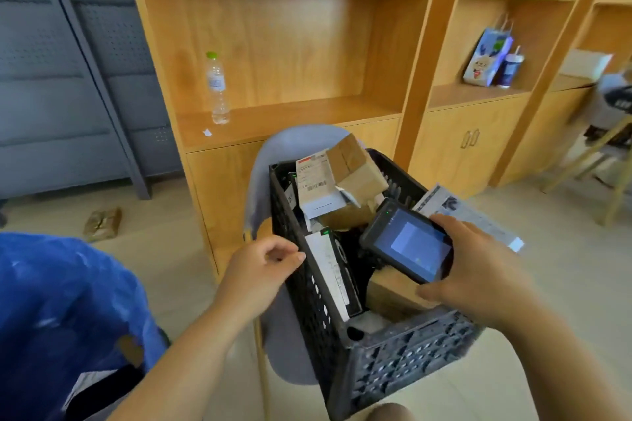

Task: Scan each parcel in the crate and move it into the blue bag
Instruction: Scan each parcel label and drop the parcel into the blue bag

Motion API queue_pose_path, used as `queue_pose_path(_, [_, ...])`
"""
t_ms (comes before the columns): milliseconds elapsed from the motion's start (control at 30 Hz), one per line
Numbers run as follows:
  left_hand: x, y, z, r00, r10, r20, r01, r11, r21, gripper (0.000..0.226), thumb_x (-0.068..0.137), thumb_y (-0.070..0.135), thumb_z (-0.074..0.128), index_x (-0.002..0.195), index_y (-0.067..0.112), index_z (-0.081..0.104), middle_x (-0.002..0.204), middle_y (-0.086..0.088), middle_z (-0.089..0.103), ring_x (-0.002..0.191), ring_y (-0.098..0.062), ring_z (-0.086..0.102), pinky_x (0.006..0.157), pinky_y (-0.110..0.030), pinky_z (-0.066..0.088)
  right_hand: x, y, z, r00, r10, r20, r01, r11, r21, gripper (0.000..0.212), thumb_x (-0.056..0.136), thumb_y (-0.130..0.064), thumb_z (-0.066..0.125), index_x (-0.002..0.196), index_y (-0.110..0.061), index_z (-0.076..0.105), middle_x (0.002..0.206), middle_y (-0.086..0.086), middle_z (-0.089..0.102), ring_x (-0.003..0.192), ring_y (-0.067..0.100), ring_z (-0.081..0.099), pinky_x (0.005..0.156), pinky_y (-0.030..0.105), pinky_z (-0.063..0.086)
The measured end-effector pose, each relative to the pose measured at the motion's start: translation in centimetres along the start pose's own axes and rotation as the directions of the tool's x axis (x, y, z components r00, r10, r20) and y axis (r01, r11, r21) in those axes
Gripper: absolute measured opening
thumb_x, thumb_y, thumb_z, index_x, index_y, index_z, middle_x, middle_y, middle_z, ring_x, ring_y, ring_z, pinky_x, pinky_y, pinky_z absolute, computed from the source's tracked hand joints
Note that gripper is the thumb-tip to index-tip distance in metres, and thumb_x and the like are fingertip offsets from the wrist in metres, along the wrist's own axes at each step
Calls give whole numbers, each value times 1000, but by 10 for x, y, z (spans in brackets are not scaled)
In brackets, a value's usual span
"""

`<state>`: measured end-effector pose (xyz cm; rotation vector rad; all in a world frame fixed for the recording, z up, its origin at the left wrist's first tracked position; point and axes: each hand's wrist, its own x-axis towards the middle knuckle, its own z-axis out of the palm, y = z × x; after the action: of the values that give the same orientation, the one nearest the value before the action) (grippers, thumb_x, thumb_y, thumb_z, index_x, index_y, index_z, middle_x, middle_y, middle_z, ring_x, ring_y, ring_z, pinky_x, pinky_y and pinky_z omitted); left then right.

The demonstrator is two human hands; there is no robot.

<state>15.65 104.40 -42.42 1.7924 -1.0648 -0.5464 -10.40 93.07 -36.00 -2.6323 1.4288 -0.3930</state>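
"Where were the parcels?"

"Piled in the black crate (403, 372) on a grey chair (294, 143). A brown cardboard parcel (355, 167) topped the far end. The white shipping label (313, 178) beside it showed barcodes, its print too blurred to read. The blue bag (61, 301) stood off the crate's left side."

"And the hands?"

"The right hand (478, 270) gripped a handheld scanner (408, 243) over the crate's right edge, fingers curled round it. The screen was lit, but nothing on it was legible. The left hand (260, 270) hovered at the left rim, fingers loosely curled, holding nothing."
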Motion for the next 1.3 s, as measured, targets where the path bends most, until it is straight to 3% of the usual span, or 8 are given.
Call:
queue_pose_path(167, [70, 36, 53, 999, 47, 19, -49, 997, 62, 18, 81, 47, 68, 93, 38, 58, 98, 12, 64, 87, -7, 62, 67, -25, 47, 14, 43, -12, 993, 113, -40, -113, 994, -7, 92, 50, -53, 73, 130, -34, 33, 100, -9, 49, 81, 15, 49, 64, 32, 44])
queue_pose_path(367, [151, 63, 89, 990, -140, 23, 136, 982, 127, 97, 72, 68, 66, 147, 23, 25, 151, -10, 25, 130, -33, 40, 97, -44, 41, 36, 71, -19, 984, 170, -56, -170, 985, 14, 90, 50, -56, 70, 129, -34, 32, 98, -11, 48, 83, 15, 51, 69, 33, 47])
queue_pose_path(567, [187, 85, 114, 901, -432, 50, 433, 901, -17, 112, 64, 78, 63, 149, 19, 19, 145, -9, 35, 122, -34, 46, 89, -49, 51, 59, 84, -14, 986, 161, -43, -161, 987, 8, 94, 51, -56, 69, 131, -35, 26, 102, -13, 48, 85, 12, 50, 70, 30, 45])
queue_pose_path(700, [196, 84, 123, 862, -499, 93, 507, 847, -159, 86, 72, 65, 66, 137, 17, 37, 126, -10, 50, 100, -31, 58, 70, -40, 55, 70, 87, -10, 989, 140, -47, -138, 990, 32, 90, 51, -56, 69, 128, -36, 27, 95, -15, 43, 80, 9, 47, 65, 27, 42])
queue_pose_path(867, [192, 79, 124, 941, -336, 46, 337, 913, -230, 74, 61, 40, 72, 126, 17, 45, 121, -8, 53, 101, -26, 59, 60, -32, 55, 68, 90, -2, 989, 134, -58, -131, 990, 53, 91, 47, -58, 67, 126, -39, 27, 97, -18, 45, 83, 9, 48, 67, 29, 45])
queue_pose_path(967, [174, 68, 118, 998, 46, -51, -45, 999, 25, 80, 52, 29, 80, 123, 27, 42, 123, 3, 43, 97, -7, 51, 69, -23, 49, 63, 91, 3, 988, 146, -50, -142, 987, 70, 92, 46, -60, 67, 127, -39, 27, 100, -18, 46, 86, 9, 48, 69, 29, 46])
queue_pose_path(1067, [149, 51, 118, 941, 331, 69, -334, 877, 345, 89, 65, 16, 80, 136, 36, 30, 128, 11, 23, 98, -1, 38, 69, -13, 40, 54, 92, 5, 984, 171, -44, -166, 982, 94, 93, 46, -59, 69, 127, -39, 28, 99, -17, 44, 85, 9, 46, 65, 28, 42])
queue_pose_path(1300, [122, 30, 146, 945, 206, 255, -253, 954, 164, 29, 87, 34, 66, 111, 27, 52, 126, 9, 30, 111, -8, 40, 88, -19, 35, 39, 102, 5, 970, 238, -59, -230, 966, 117, 93, 48, -55, 72, 127, -39, 26, 98, -16, 43, 83, 13, 48, 63, 30, 43])
